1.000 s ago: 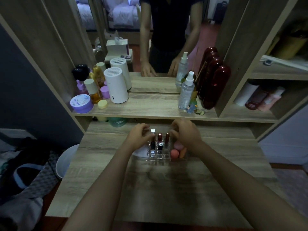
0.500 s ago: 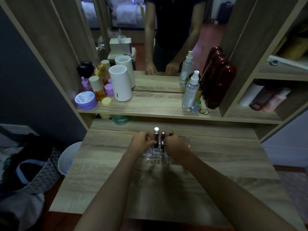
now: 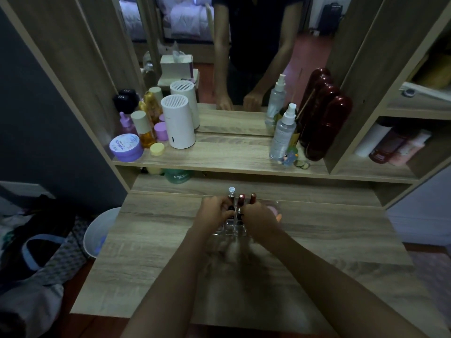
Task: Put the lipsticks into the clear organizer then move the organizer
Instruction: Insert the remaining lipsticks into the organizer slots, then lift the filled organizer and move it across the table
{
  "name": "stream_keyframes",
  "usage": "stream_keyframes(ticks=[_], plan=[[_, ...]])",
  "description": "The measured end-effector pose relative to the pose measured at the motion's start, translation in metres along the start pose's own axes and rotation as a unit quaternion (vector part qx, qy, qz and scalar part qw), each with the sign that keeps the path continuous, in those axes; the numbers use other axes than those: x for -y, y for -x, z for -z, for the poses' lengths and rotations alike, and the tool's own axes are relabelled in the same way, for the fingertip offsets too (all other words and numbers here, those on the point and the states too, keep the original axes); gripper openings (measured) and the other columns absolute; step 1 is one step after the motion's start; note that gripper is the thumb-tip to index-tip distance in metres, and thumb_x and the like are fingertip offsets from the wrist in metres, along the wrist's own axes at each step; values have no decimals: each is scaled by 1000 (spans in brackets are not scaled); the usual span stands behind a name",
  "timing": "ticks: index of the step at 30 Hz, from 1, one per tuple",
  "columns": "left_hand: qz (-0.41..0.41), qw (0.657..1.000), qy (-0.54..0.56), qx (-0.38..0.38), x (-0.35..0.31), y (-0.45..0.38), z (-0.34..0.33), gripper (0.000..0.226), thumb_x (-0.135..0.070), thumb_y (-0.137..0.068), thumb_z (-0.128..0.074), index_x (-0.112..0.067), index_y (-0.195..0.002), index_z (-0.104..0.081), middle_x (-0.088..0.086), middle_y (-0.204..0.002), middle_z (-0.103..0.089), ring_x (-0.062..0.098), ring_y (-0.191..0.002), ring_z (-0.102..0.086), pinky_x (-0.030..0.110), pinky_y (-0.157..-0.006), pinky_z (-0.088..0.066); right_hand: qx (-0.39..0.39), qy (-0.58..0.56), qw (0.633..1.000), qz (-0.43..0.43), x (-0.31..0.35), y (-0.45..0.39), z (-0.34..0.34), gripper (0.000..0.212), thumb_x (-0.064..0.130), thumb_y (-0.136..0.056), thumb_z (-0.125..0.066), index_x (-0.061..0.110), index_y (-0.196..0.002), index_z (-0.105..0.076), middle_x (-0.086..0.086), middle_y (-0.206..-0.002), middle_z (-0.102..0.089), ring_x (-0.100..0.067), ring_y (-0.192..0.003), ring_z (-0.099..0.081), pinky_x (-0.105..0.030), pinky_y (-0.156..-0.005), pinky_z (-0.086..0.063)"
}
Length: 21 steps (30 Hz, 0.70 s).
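Note:
The clear organizer (image 3: 231, 229) sits on the wooden dresser top (image 3: 317, 240), near the middle. Three lipsticks stand upright in its back slots: a silver-capped lipstick (image 3: 231, 192), a red lipstick (image 3: 241, 200) and a dark red lipstick (image 3: 253, 198). My left hand (image 3: 214, 212) grips the organizer's left side. Over its right side lies my right hand (image 3: 258, 220), fingers curled at the slots. Pink sponges (image 3: 274, 212) in the right compartment are mostly hidden by that hand.
A raised shelf behind holds a white cylinder (image 3: 178, 123), a purple jar (image 3: 125, 147), bottles, a spray bottle (image 3: 283, 132) and dark red capsules (image 3: 327, 125). A mirror stands at the back. A white bin (image 3: 97, 231) and bags lie on the floor to the left.
My right hand has come from behind the organizer to over its right side, covering the pink sponges. The organizer and my hands sit farther back on the dresser top in view.

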<state>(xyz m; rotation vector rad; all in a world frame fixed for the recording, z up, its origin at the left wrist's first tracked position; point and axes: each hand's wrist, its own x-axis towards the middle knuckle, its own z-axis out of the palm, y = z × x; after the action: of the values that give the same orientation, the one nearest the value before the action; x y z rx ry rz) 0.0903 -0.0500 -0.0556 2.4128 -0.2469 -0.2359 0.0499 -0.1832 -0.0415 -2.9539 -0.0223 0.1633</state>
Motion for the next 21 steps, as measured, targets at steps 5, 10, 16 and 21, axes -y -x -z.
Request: stream_keyframes(ticks=[5, 10, 16, 21], plan=[[3, 1000, 9, 2, 0, 2, 2, 24, -20, -77, -74, -10, -98, -69, 7, -88, -70, 10, -72, -53, 16, -61, -36, 18, -23, 999, -11, -1, 2, 4, 20, 15, -93, -51, 12, -106, -65, -7, -104, -68, -27, -99, -67, -38, -84, -51], [13, 1000, 11, 7, 2, 2, 12, 27, -19, -73, -76, -4, -94, -69, 12, -86, -71, 16, -75, -57, 28, -69, -46, -18, -42, 999, 26, -12, 6, 30, 18, 13, -93, -48, 8, -99, -65, -15, -94, -69, -32, -88, -67, -35, -70, -51], [11, 999, 32, 2, 16, 8, 31, 27, -23, -74, -76, -5, -93, -69, 5, -81, -65, 19, -76, -60, 33, -72, -52, -54, -104, 992, -43, -61, 14, 71, 13, 17, -88, -58, 10, -87, -69, -14, -89, -72, -31, -90, -64, -37, -70, -50], [38, 994, 39, -95, 40, 18, 41, 18, -19, -83, -66, -5, -92, -72, 15, -88, -74, 27, -80, -66, 36, -73, -52, -26, -171, 976, -130, -99, 23, 60, 12, 12, -84, -67, 5, -90, -74, -17, -93, -75, -31, -91, -69, -32, -76, -51]])
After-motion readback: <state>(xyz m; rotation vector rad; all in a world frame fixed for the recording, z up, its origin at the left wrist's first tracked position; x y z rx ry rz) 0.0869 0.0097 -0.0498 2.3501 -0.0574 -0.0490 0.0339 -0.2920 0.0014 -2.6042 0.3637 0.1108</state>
